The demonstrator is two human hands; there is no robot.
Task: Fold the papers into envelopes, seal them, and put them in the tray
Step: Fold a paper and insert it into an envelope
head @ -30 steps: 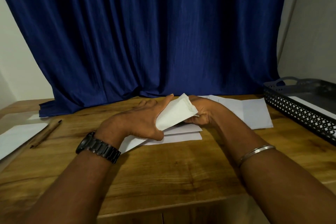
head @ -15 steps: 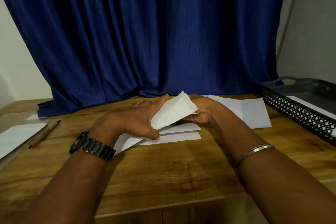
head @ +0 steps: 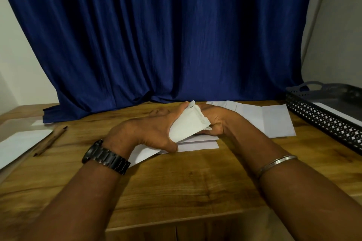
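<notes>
A folded white paper envelope (head: 186, 126) is held tilted on edge above the middle of the wooden table. My left hand (head: 148, 131) grips its left side, thumb underneath and fingers behind it. My right hand (head: 217, 123) pinches its right end, where small flaps stick out. Flat white sheets (head: 197, 143) lie on the table right under both hands. More white papers (head: 274, 119) lie spread behind my right wrist. The black perforated tray (head: 325, 121) stands at the right edge, with a white envelope (head: 340, 113) lying in it.
A brown pencil (head: 50, 141) lies at the left beside a white sheet (head: 17, 143) near the table's left edge. A dark blue curtain (head: 156, 35) hangs behind the table. Bare wood stretches between my forearms and the front edge.
Both hands have tilted the envelope more upright and closed in on it. My right hand's fingers have worked at its right end, where the flaps now look crumpled.
</notes>
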